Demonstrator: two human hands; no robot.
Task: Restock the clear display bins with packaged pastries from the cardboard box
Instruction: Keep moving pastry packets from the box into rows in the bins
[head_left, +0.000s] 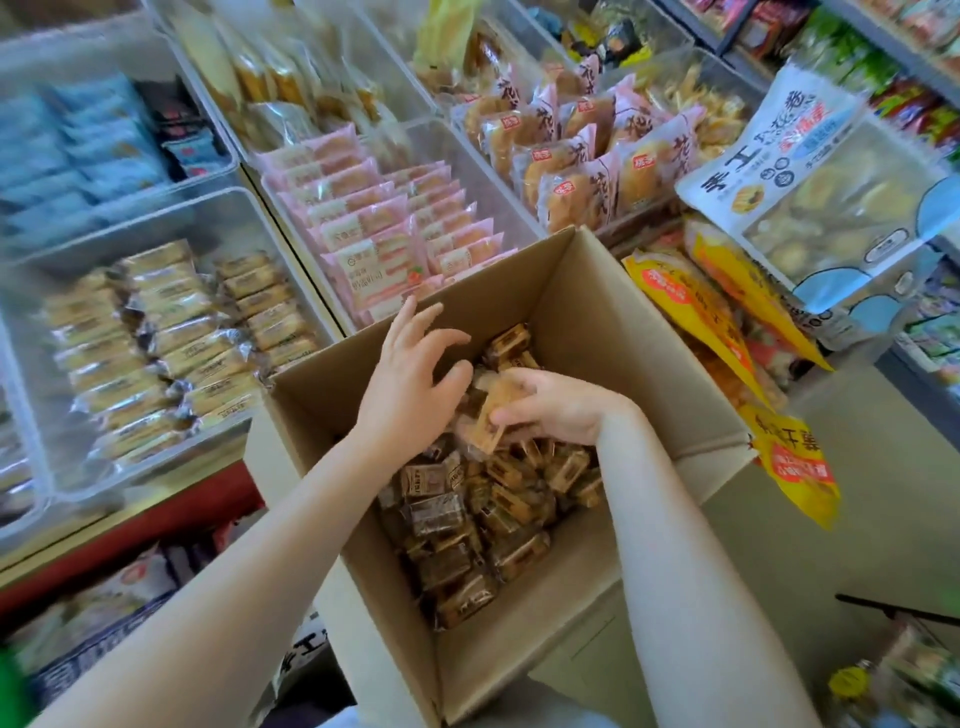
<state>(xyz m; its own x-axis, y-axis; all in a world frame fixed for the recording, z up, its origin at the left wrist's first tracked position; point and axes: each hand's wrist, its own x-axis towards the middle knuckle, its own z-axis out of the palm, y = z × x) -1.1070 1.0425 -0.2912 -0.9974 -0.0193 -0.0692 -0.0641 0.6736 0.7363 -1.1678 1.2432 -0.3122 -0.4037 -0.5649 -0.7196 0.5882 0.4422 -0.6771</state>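
A big cardboard box (597, 322) stands open in the middle, and everything here is told from it. Inside the box lies a heap of small brown packaged pastries (467, 519), piled against its near and right sides.

Both arms reach down into the box. The right hand (550, 405) is low in the box, on top of the heap. Its fingers curl round one light brown pastry pack (493, 415) and pinch it at the edge. The left hand (415, 369) hangs just above the heap, beside the right hand, near the far left wall of the box. Its fingers are spread wide and hold nothing.

To the left of the box is a clear bin (218, 218) with rows of tan packs (166, 343) standing in it. These look like the same kind of pastry as in the box, but the view there is blurry, so I cannot be sure. Just behind the box is another clear bin with pink packs (384, 228) lined up in rows. Behind the box to the right is a bin of round buns in pink wrappers (582, 150). To the right of the box lie yellow snack bags (727, 312), and above them a large white and blue bag (810, 171).
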